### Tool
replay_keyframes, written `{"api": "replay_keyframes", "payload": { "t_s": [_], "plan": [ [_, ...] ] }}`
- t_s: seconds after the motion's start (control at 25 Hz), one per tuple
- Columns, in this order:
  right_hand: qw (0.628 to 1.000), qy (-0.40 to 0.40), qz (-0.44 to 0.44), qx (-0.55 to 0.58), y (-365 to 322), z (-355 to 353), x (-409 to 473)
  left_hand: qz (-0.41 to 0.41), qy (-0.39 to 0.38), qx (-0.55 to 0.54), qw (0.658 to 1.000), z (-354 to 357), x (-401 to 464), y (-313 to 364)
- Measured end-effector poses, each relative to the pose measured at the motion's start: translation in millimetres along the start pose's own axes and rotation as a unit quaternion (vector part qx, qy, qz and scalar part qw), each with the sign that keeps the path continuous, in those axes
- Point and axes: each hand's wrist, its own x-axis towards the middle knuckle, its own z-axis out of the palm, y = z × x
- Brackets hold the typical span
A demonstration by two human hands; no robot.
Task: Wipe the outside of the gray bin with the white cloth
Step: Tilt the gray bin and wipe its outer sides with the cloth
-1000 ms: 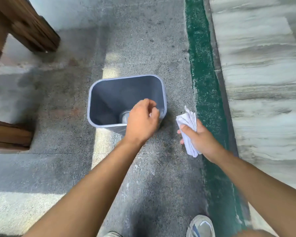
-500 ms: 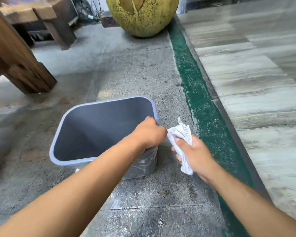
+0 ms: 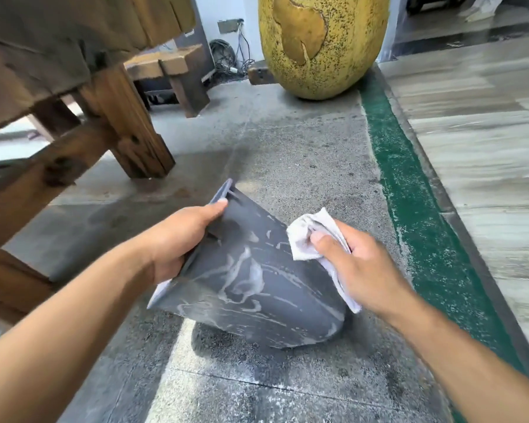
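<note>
The gray bin is tipped on its side on the concrete floor, its open mouth turned to the left and its base toward the lower right, so that one broad outer wall faces up toward the camera. That wall carries pale dusty streaks and smears, which is presumably why it is presented this way. The left hand is closed on the rim, thumb lying along the top edge and fingers hidden behind it; the hold appears to keep the bin tilted and stop it from rolling under pressure. The right hand is closed around the bunched white cloth, which touches the upper right edge of the exposed wall, with a loose end trailing down beside the base. The streaks are largely intact, so the wiping seems barely begun. A green painted strip runs along the floor to the right, with pale marbled paving beyond it. A heavy wooden bench stands to the left, and a large yellow speckled egg-shaped sculpture sits well behind the bin
</note>
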Motion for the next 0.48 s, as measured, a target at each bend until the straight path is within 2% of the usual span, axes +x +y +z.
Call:
{"api": "replay_keyframes", "payload": {
  "t_s": [0.16,0.28,0.36,0.48],
  "plan": [
    [0.981,-0.03,-0.124,-0.144,-41,19,11,-0.026,0.009,0.014,1.0,-12,-7,-18],
    [0.949,-0.038,-0.183,-0.252,-66,39,18,-0.01,0.017,0.046,0.999,-13,-7,-22],
    [0.931,-0.017,-0.218,-0.293,-74,54,22,0.017,0.018,0.055,0.998,-13,-5,-23],
    [0.923,-0.015,-0.233,-0.306,-72,70,23,0.062,0.051,0.099,0.992,-12,-3,-25]
  ]
}}
